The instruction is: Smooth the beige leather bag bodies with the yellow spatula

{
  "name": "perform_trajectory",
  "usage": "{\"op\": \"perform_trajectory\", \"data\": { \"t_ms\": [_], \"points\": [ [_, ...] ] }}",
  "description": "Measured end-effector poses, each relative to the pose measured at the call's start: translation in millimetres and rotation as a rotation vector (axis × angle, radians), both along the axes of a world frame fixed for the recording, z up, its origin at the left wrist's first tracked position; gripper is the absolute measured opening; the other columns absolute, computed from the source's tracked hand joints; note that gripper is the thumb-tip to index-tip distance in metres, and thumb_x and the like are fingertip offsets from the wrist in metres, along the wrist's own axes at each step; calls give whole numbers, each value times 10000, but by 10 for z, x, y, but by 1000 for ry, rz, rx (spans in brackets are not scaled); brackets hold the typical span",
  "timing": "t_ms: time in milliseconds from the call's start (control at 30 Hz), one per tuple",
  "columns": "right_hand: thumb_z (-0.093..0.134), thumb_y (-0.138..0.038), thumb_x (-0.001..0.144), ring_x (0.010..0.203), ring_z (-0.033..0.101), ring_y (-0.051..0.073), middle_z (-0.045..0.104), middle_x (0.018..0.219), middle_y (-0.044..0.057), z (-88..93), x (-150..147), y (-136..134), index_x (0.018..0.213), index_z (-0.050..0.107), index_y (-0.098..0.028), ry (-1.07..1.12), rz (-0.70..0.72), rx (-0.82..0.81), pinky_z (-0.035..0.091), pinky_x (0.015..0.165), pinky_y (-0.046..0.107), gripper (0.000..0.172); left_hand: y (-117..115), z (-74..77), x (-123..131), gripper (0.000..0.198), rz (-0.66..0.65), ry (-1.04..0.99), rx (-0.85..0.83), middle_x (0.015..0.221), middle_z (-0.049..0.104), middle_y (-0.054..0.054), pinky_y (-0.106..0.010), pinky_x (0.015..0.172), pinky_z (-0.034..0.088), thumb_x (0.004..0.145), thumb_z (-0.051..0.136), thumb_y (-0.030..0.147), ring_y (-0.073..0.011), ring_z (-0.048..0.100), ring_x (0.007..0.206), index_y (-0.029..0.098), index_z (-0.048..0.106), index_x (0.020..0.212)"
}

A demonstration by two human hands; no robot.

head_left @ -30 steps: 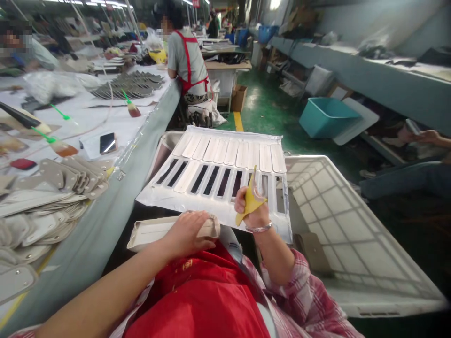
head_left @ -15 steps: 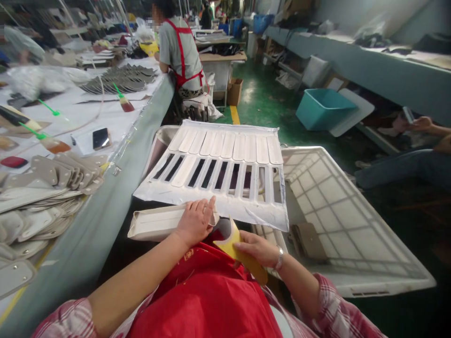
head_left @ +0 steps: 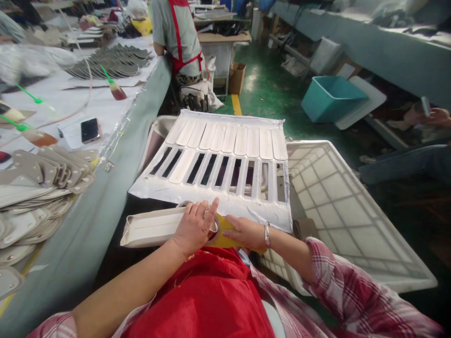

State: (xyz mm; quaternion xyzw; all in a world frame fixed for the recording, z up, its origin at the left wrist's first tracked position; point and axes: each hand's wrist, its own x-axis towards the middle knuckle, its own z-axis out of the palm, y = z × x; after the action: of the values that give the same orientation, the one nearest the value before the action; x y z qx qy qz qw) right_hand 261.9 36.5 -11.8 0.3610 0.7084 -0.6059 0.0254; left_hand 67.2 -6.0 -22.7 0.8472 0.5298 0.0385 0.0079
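My left hand [head_left: 195,226] rests on the right end of a stack of cream strips [head_left: 150,227] on my lap, its fingers curled over the end and the forefinger stretched out. My right hand [head_left: 245,231] lies palm down on a yellow backing strip [head_left: 225,237] and presses it against the end of the stack, right beside my left hand. Just beyond both hands lies a white die-cut sheet [head_left: 218,162], with a row of cream strips still in its far half and dark empty slots in its near half.
A white plastic crate lid [head_left: 347,206] lies to the right. The grey bench edge [head_left: 105,197] runs along the left, with piled cream parts [head_left: 38,188], a phone [head_left: 89,130] and glue brushes. A person in a red apron [head_left: 178,33] works ahead. A teal bin [head_left: 329,98] stands on the green floor.
My right hand came down from the die-cut sheet with the yellow strip and now lies flat on it beside my left hand. The view has tilted down a little.
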Motion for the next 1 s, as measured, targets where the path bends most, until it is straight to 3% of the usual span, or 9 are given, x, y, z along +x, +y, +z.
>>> {"op": "perform_trajectory", "data": {
  "t_ms": [267,500,600,700,833,900,1000],
  "points": [
    [473,-376,852,298,421,76,513,456,-77,-43,-79,71,789,353,-217,-4,-43,-73,274,342,199,209,74,26,-104,678,-94,83,-24,1287,422,-197,-465,943,302,825,437,211,-308,439,1122,174,118,1423],
    [441,-451,859,320,471,92,522,498,-65,-130,-220,23,802,338,-219,2,-153,-94,341,306,187,260,80,67,-324,839,-190,-20,-145,1398,294,-210,-475,1022,228,721,561,144,-324,295,1268,144,98,1420],
    [414,-489,859,325,488,108,526,524,-62,-124,-247,-47,835,338,-223,12,-229,-149,361,278,194,277,83,182,-473,968,-247,-184,-285,1441,230,-185,-461,1054,209,679,654,299,-304,221,1315,154,51,1422],
    [432,-489,848,322,468,92,518,550,-63,-115,-266,-175,887,355,-218,26,-321,-193,367,273,188,285,60,275,-569,1002,-154,-331,-411,1438,255,-157,-447,1038,270,693,628,509,-283,272,1298,192,20,1423],
    [429,-466,845,340,464,93,501,573,-56,-245,-322,-459,912,357,-212,47,-534,-201,346,281,190,272,-3,212,-496,1048,-54,-349,-303,1397,326,-182,-499,1036,242,640,621,624,-321,307,1267,161,92,1417],
    [438,-450,833,408,487,110,502,606,-35,-353,-353,-600,873,360,-212,45,-598,-112,373,334,218,254,-27,141,-410,1094,-59,-325,-220,1386,340,-195,-504,1039,223,602,604,684,-333,310,1260,129,120,1410],
    [456,-454,808,554,503,153,497,675,6,-463,-382,-729,811,355,-216,33,-637,27,418,473,283,258,-32,61,-284,1032,-25,-285,-130,1371,362,-206,-487,1037,224,655,521,713,-330,331,1248,84,167,1393]
  ]
}}
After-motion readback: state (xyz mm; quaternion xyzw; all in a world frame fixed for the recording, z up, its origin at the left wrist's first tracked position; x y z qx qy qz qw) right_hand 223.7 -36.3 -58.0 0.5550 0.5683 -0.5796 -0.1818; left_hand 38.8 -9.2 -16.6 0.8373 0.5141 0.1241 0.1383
